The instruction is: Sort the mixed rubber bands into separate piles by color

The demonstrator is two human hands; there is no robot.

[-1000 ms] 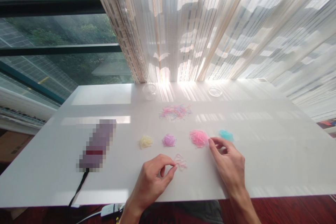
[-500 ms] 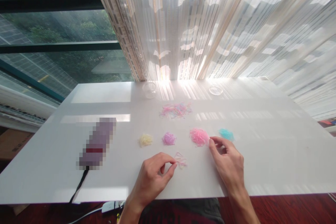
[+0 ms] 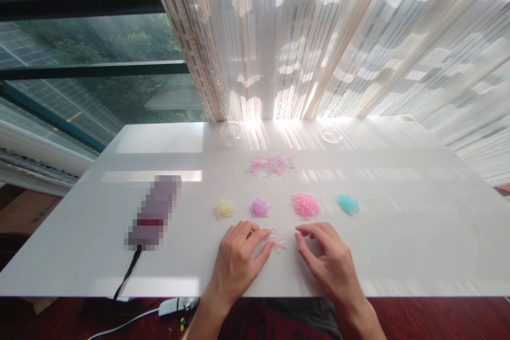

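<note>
A small loose clump of thin pale pink and whitish strands (image 3: pixel 279 243) is set near the front of a white rectangular tabletop (image 3: pixel 414 244), between the two hands. Its left edge is met by the thumb and forefinger of the left hand (image 3: pixel 240 252); these are curled close to each other, but whether any strand is pinched cannot be told. The right hand (image 3: pixel 327 256) is placed just to the right of the clump, palm side down, with its fingers bent and their tips slightly parted from the thumb.

Beyond the hands, four piles of thin strands are laid out in a row: a pale yellow pile (image 3: pixel 224 209), a lilac pile (image 3: pixel 260 207), a larger bright pink pile (image 3: pixel 306 205) and a turquoise pile (image 3: pixel 348 204). Farther back, a spread-out heap of mixed pastel strands (image 3: pixel 270 165) is seen. Near the far edge, a clear round container (image 3: pixel 231 135) is placed on the left and a clear shallow round piece (image 3: pixel 332 136) on the right.

At the left, a purple elongated object with a red band (image 3: pixel 155 212), blurred by pixelation, is laid at a slant, with a black strap (image 3: pixel 128 273) extended toward the front edge.
</note>
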